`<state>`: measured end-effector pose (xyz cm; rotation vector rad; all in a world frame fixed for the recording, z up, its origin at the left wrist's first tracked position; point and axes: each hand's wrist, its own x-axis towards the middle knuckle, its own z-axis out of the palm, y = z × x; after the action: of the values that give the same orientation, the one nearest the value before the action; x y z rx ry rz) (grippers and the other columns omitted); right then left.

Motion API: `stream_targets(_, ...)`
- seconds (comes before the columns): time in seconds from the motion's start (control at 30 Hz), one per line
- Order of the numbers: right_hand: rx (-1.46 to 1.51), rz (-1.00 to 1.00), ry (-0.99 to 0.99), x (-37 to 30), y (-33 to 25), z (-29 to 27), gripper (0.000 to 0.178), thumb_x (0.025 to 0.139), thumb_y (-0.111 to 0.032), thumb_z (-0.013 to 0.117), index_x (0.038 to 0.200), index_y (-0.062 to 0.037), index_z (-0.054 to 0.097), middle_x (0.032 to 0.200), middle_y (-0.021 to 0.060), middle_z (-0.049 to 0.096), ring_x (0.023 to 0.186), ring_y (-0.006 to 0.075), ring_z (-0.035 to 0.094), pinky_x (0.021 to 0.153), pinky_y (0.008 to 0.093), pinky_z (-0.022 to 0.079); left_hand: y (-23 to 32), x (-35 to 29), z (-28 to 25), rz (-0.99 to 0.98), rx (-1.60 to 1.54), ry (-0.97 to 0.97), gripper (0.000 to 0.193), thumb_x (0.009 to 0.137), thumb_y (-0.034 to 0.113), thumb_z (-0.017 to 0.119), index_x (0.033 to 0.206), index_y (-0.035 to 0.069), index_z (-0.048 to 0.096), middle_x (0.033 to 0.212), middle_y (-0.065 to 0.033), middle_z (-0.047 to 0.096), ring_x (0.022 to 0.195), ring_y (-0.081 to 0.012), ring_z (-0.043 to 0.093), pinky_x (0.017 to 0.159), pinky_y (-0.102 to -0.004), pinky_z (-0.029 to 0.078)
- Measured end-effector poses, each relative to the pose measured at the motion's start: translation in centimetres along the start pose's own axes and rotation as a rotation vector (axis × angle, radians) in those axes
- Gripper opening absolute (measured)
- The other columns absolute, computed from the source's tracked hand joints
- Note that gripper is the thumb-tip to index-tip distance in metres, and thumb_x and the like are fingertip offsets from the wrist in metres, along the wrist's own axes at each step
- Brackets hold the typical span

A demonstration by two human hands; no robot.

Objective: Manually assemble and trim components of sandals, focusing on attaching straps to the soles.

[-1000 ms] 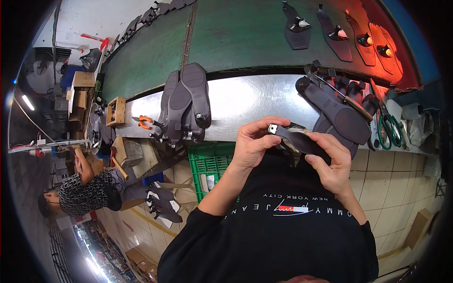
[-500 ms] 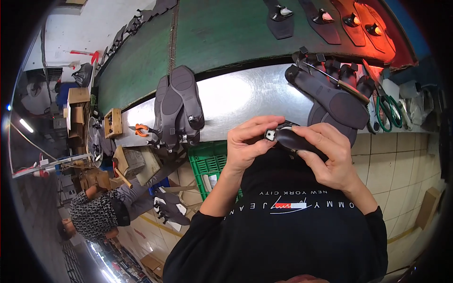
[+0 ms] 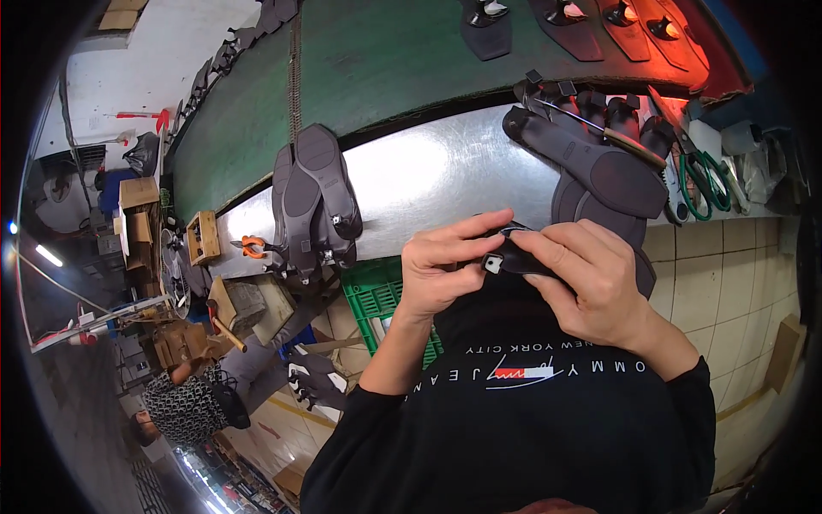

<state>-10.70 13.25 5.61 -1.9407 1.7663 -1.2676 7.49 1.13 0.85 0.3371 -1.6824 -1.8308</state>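
Observation:
My left hand [image 3: 437, 267] and my right hand [image 3: 592, 278] meet in front of my chest, both closed on a black heeled shoe sole [image 3: 516, 259]. The pale, squarish heel end, with a dark spot, points toward my left hand. Left fingers and thumb pinch it around the heel. My right thumb and fingers press on its glossy curved part, and that hand covers most of the rest. A stack of dark soles [image 3: 318, 176] with small heels lies on the metal bench to the left. More soles [image 3: 591, 163] are piled at the right.
Beyond the metal bench [image 3: 428, 167] runs a green conveyor belt [image 3: 385, 64] carrying soles under a red glow. Orange-handled pliers [image 3: 251, 247], green-handled scissors [image 3: 706, 184] and a screwdriver-like tool [image 3: 629, 146] lie on the bench. A green crate [image 3: 377, 295] stands below. Another person [image 3: 193, 403] is at left.
The sole has turned slightly in my hands, so less of its glossy surface shows. My right fingers have closed nearer the heel. The view has shifted a little.

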Motion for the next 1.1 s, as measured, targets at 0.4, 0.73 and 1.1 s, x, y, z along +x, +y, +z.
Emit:
stream_targets(0.4, 0.207, 0.215, -0.043, -0.3, 2.2, 1.0, 0.034, 0.071, -0.006, 0.068, 0.105, -0.0032, 0.064, 0.081, 0.0105, 0.061, 0.072, 0.0292, 0.06, 0.063, 0.0367, 0.048, -0.2, -0.1, 1.0, -0.279, -0.115, 0.073, 0.048, 0.082, -0.011, 0.043, 0.127, 0.001, 0.054, 0.138, -0.0187, 0.045, 0.116, -0.0243, 0.054, 0.077, -0.0277, 0.056)
stream_targets(0.73, 0.086, 0.103, -0.049, -0.4, 2.1, 1.6, 0.018, 0.068, -0.005, 0.069, 0.086, -0.0074, 0.068, 0.083, 0.01, 0.06, 0.074, 0.0276, 0.06, 0.065, 0.035, 0.048, 0.4, 0.1, 1.8, -0.436, -0.205, 0.151, 0.049, 0.083, -0.011, 0.043, 0.13, 0.003, 0.052, 0.137, -0.0143, 0.047, 0.11, -0.019, 0.057, 0.073, -0.0252, 0.057)
stream_targets(1.1, 0.206, 0.163, -0.192, -0.4, 2.6, 1.4, 0.026, 0.064, -0.011, 0.074, 0.088, -0.012, 0.066, 0.085, 0.0082, 0.056, 0.076, 0.0277, 0.058, 0.065, 0.0359, 0.046, -0.1, 0.4, 2.1, -0.41, -0.157, 0.247, 0.042, 0.08, -0.01, 0.054, 0.12, -0.001, 0.059, 0.122, -0.0141, 0.059, 0.096, -0.0136, 0.062, 0.065, -0.0203, 0.055)
